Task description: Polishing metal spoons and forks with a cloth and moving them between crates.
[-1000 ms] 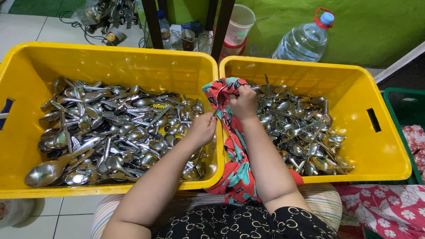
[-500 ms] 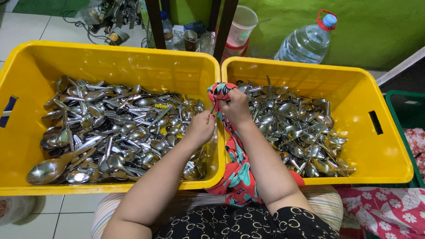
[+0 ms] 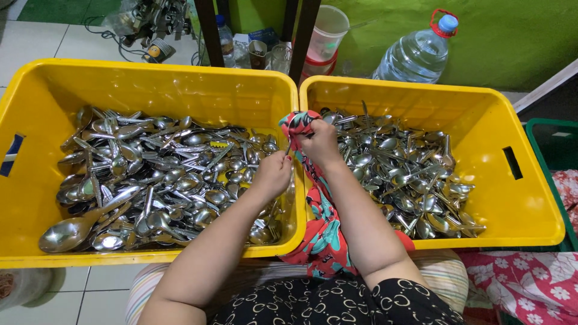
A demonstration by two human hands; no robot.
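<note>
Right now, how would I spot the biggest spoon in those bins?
Look in the left yellow crate, at its near-left corner. The large ladle-like spoon lies there atop the pile, its bowl far wider than the small spoons and forks around it.

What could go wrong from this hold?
1. The utensil is pinched only at its thin handle by the left hand; it may slip into the left bin.
2. The red patterned cloth, bunched in the right hand, drapes over the bin rims and could snag cutlery in the right bin.
</note>
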